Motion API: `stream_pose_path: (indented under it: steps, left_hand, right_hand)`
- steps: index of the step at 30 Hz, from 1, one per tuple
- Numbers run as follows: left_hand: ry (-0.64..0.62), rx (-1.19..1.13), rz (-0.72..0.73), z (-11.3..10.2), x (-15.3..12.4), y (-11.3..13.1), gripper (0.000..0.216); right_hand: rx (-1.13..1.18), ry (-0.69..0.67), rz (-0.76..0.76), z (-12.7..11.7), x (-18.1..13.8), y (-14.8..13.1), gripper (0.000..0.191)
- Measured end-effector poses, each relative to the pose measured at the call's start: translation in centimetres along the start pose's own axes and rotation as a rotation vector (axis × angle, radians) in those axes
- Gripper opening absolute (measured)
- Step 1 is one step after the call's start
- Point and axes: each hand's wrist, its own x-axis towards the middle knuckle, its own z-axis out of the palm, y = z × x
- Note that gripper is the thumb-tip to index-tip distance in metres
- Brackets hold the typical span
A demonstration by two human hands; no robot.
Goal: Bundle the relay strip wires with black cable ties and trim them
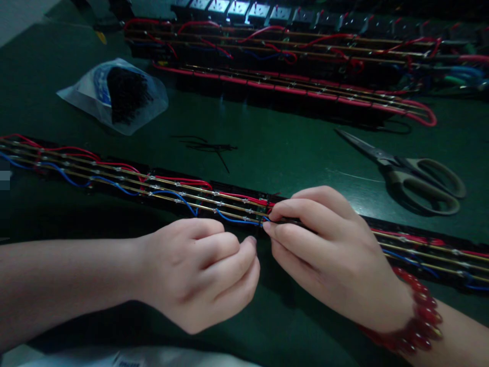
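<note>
A long black strip [126, 176] with brass rails and red and blue wires runs across the green table. My right hand [321, 239] is over its middle, fingertips pinched together at the blue wire and the near rail; what lies between them is hidden. Just left of those fingertips, a thin black cable tie [263, 204] appears to cross the strip. My left hand [210, 270] is closed in front of the strip, its thumb and forefinger pinched near the tie's dark lower end; the grip itself is mostly hidden. A red bead bracelet [424, 311] circles my right wrist.
Beyond the strip lie several loose black cable ties [210, 146] and a clear bag [141, 114] packed with more. Scissors [401, 168] rest at the right, blades pointing back left. More wired strips [286, 84] and a row of sockets [260, 10] stand at the back.
</note>
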Motion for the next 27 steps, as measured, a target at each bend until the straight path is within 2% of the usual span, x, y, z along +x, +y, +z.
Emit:
stream_pose_path:
  steps: [7,15,20,27]
  left_hand:
    - [-0.103,0.092,0.013,-0.5,0.5,0.6,0.021]
    - [-0.208,0.076,0.108,-0.7,1.1,-0.3,0.028]
    - [-0.127,0.067,0.061,-0.1,1.0,-0.5,0.018]
    - [-0.118,0.081,0.012,0.3,1.0,-0.5,0.015]
  right_hand:
    - [0.095,0.016,0.054,0.1,0.2,0.2,0.016]
    - [0.118,0.026,0.055,0.0,0.5,0.1,0.012]
    - [0.125,0.029,0.048,0.1,0.5,0.1,0.012]
    - [0.114,0.032,0.047,0.1,0.5,0.2,0.012]
